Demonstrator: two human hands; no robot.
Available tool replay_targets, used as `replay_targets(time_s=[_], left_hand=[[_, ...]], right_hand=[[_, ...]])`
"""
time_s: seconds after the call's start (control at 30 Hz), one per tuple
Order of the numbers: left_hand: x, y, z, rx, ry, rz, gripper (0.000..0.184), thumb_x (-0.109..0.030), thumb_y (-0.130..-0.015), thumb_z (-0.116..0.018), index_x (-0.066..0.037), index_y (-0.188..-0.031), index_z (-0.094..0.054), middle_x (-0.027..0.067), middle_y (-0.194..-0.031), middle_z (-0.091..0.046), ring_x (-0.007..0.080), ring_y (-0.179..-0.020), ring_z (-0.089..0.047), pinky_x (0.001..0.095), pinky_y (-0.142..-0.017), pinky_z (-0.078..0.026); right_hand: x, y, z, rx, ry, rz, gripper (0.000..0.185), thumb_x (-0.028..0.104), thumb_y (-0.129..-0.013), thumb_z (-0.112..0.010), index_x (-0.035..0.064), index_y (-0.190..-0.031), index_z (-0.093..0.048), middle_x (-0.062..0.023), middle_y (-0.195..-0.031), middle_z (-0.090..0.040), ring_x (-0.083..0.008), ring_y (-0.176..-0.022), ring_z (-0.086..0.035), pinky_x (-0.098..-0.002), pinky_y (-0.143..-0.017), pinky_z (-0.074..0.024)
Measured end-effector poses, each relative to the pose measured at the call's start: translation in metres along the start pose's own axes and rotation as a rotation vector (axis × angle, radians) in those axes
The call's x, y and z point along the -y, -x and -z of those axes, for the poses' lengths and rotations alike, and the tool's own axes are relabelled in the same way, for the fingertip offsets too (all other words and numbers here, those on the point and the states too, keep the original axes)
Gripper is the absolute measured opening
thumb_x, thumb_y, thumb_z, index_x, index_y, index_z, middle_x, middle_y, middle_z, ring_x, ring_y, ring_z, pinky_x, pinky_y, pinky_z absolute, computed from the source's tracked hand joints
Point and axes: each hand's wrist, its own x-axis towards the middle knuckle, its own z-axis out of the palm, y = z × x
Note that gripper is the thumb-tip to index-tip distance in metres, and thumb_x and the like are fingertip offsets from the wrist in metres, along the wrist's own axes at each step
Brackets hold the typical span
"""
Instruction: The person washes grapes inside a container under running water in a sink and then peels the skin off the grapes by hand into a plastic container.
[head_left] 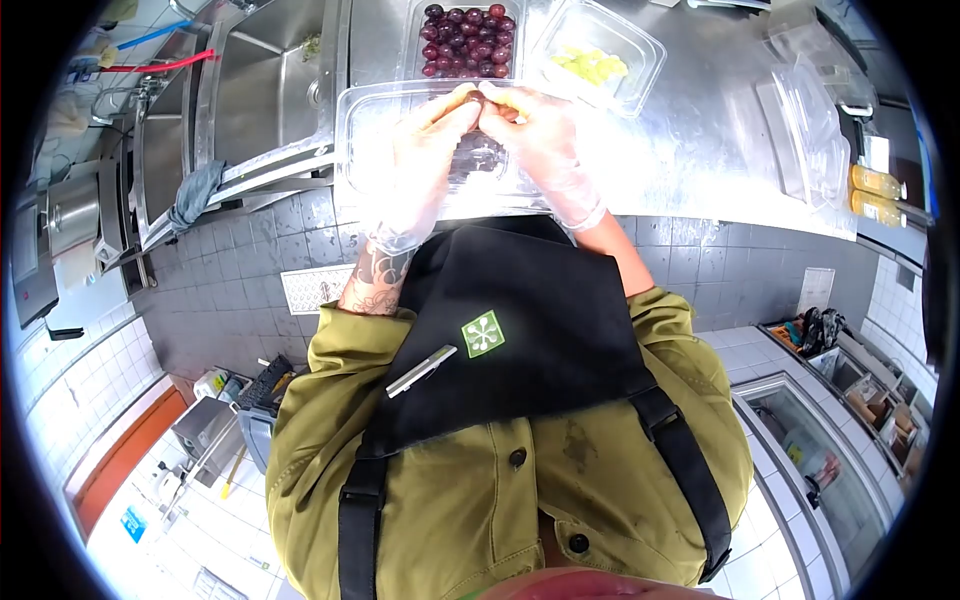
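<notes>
Both my hands wear clear plastic gloves and meet at the fingertips over a clear plastic container (362,150). My left hand (432,135) is closed, its thumb and fingers pinched together. My right hand (530,125) is closed the same way, touching the left. A small dark spot shows between the fingertips, but I cannot make out what they hold. Just beyond them is a clear container of dark red grapes (467,42). To its right, a tilted clear tub (645,65) has pale yellow-green pieces (590,66) in it.
The containers rest on a shiny steel counter (700,150). A steel sink (265,80) lies to the left, with a grey cloth (196,192) over its front edge. Stacked clear plastic containers (805,135) stand at the right, near yellow bottles (878,196).
</notes>
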Motion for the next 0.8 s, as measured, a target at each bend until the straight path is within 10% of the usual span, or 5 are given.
replay_targets(time_s=[0.37, 0.5, 0.8], left_hand=[[0.003, 0.0, 0.012, 0.136, -0.047, -0.061, 0.033, -0.001, -0.084, -0.062, 0.001, -0.117, -0.059, 0.0071, -0.104, -0.063, 0.0111, -0.092, -0.06, 0.0223, -0.085, -0.045], [0.017, -0.007, 0.016, 0.004, -0.428, -0.521, 0.031, 0.0, -0.076, -0.069, -0.004, -0.107, -0.066, 0.0064, -0.096, -0.065, 0.0092, -0.082, -0.062, 0.0215, -0.071, -0.05], [0.007, 0.0, 0.015, 0.055, -0.774, -0.766, 0.029, 0.001, -0.075, -0.069, -0.007, -0.103, -0.068, 0.0066, -0.094, -0.065, 0.0136, -0.083, -0.063, 0.0246, -0.072, -0.052]], right_hand=[[-0.015, 0.0, 0.004, 0.159, -0.694, -0.473, 0.022, -0.003, -0.076, -0.064, -0.0041, -0.098, -0.065, -0.0077, -0.087, -0.067, -0.0093, -0.078, -0.061, -0.0218, -0.072, -0.0495], [0.007, 0.002, 0.007, 0.155, -0.53, -0.379, 0.024, 0.001, -0.077, -0.066, -0.0015, -0.1, -0.066, -0.0073, -0.087, -0.067, -0.0091, -0.076, -0.062, -0.0222, -0.072, -0.0502], [0.009, 0.005, 0.005, 0.075, -0.214, -0.221, 0.018, 0.005, -0.076, -0.067, -0.001, -0.093, -0.068, -0.0044, -0.077, -0.067, -0.0072, -0.07, -0.061, -0.0214, -0.066, -0.0497]])
